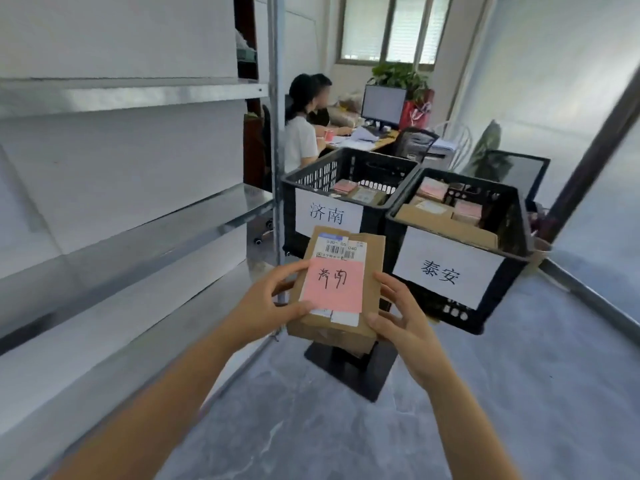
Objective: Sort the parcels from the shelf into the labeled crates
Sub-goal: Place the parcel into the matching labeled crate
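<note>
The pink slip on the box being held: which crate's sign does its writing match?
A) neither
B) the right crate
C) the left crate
C: the pink slip on the parcel reads 济南, like the sign on the left crate; the right crate says 泰安.

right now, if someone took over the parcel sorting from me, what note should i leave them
Hands: left hand and right hand both grip one cardboard parcel, whose pink note reads 济南.
Crates: 济南 crate ahead on the left, 泰安 crate to its right.
Done: both crates already hold parcels.
Left: put this parcel in the 济南 crate, then check the shelf for more.
</note>
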